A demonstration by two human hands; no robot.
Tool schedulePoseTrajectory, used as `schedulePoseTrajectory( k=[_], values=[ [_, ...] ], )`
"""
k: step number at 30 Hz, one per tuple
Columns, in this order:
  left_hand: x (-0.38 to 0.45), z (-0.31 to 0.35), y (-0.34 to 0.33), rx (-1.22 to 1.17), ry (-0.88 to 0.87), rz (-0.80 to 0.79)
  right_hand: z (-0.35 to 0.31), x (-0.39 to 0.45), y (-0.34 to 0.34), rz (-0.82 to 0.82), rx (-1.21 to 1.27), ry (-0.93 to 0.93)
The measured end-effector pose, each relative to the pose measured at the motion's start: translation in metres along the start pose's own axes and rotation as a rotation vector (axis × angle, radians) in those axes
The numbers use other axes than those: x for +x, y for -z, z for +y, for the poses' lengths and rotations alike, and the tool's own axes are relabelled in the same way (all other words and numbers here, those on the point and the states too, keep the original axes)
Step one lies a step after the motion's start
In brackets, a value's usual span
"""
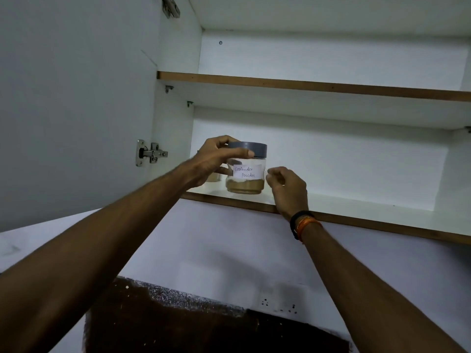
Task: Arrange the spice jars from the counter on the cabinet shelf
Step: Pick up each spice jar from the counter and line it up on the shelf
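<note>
Coriander jar [246, 174] upright on bottom shelf [331, 212], likely light, smooth, maybe slippery. Left hand [216, 159] grip clamped on grey lid [248, 148]; right hand [288, 187] at jar's 3 o'clock, fingers curled, holding nothing. Lid rim: safest hold.

- We see the jar [246, 174] as clear, smooth and glossy, glass or plastic we cannot tell, with a matt grey plastic-looking lid [251, 148].
- Its label [247, 171] looks to us like white matt paper with handwriting.
- Inside we see a fine, dull tan powder [244, 186].
- The cabinet shelf [356, 212] shows us a smooth white laminate with a brown wood-like edge.
- The hinge [150, 152] is shiny metal.
- On the right wrist we see a dark band [297, 221] and orange thread [307, 224].
</note>
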State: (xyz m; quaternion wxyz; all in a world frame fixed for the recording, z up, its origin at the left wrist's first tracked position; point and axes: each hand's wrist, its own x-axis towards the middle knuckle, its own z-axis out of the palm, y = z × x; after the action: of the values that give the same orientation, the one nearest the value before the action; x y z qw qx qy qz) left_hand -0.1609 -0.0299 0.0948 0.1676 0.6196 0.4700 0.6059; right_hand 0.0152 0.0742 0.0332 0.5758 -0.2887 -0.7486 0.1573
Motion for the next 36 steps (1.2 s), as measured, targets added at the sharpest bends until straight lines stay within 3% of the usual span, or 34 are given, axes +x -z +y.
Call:
schedulePoseTrajectory(
  k=[5,8,21,29,36],
  values=[
    [0.023,-0.021,0.009,0.037,0.046,0.01,0.022,0.009,-0.007,-0.139,-0.591,0.141],
    [0.038,-0.037,0.013,0.051,0.065,0.026,0.023,0.012,-0.016,-0.135,-0.756,0.147],
    [0.091,-0.086,0.027,0.104,0.138,0.008,0.028,0.008,-0.022,0.03,-0.845,0.199],
    [0.126,-0.082,0.036,0.666,-0.095,-0.028,0.028,0.004,-0.025,0.085,-0.834,0.25],
    [0.147,-0.093,0.037,0.81,-0.094,-0.103,0.029,0.002,-0.027,0.137,-0.818,0.291]
  ],
)
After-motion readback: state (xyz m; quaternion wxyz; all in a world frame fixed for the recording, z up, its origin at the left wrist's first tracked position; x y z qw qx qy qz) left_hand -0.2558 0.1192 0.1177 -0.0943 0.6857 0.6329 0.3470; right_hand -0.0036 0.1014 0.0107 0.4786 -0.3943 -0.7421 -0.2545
